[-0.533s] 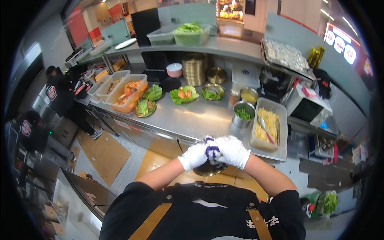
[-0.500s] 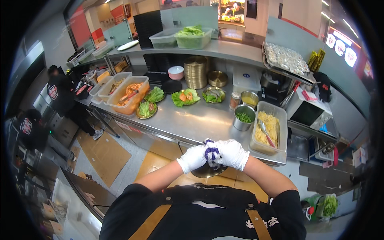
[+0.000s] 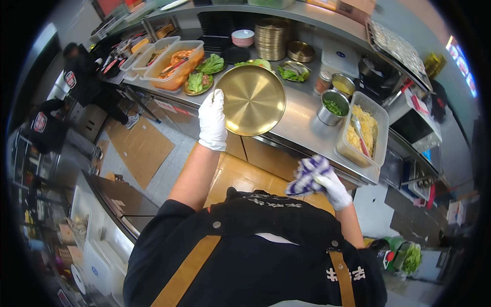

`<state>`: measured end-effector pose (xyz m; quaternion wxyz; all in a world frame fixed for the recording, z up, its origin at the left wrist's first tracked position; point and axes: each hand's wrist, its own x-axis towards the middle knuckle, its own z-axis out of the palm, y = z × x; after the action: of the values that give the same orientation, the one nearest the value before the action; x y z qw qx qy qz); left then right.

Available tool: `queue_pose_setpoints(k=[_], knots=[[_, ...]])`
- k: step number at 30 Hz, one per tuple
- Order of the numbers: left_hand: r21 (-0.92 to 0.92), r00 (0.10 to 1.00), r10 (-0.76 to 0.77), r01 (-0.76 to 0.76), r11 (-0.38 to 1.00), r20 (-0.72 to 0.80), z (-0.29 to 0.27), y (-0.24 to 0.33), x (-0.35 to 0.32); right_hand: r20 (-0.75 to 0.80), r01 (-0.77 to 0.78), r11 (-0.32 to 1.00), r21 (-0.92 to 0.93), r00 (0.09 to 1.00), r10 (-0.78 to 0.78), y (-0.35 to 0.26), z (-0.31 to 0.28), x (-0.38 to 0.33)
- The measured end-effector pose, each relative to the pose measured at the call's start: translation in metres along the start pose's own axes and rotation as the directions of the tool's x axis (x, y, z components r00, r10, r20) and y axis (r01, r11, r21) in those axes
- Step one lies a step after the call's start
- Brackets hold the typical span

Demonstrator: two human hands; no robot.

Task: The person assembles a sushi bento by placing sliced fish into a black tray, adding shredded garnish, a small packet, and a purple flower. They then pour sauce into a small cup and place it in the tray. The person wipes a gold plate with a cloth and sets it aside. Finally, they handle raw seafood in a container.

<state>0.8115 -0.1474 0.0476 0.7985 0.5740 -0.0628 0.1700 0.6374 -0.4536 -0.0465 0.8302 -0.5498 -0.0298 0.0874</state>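
Note:
My left hand (image 3: 213,122), in a white glove, grips the left rim of a round gold metal plate (image 3: 251,101). The plate is lifted over the counter's front edge and tilted so its bare inner face shows; it partly covers a lettuce-lined plate (image 3: 258,63) behind it. My right hand (image 3: 335,190), also gloved, is closed on a purple and white checked cloth (image 3: 310,175). That cloth hangs below the counter edge, apart from the plate, to its lower right.
Along the steel counter (image 3: 299,120) stand a tub of orange-red food (image 3: 175,70), a stack of gold plates (image 3: 270,40), a metal pot of chopped greens (image 3: 333,108) and a tub of yellow shredded food (image 3: 361,132) with a spoon. Two people in black (image 3: 82,82) are at the left.
My hands, together at the cloth before, have parted. The left has raised the gold plate up and forward; the right has moved right and down with the cloth. The view has shifted downward.

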Motion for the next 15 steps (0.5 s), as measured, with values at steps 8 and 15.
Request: queue_pose_setpoints(k=[8, 15], knots=[[-0.414, 0.948, -0.093, 0.219, 0.884, 0.304, -0.021, -0.034, 0.003, -0.286, -0.181, 0.616, -0.767, 0.955, -0.076, 0.040, -0.048, -0.037], [0.458, 0.935, -0.066, -0.109, 0.882, 0.350, 0.023, -0.037, -0.066, -0.064, 0.495, 0.461, -0.737, 0.628, -0.776, -0.046, 0.064, 0.051]])
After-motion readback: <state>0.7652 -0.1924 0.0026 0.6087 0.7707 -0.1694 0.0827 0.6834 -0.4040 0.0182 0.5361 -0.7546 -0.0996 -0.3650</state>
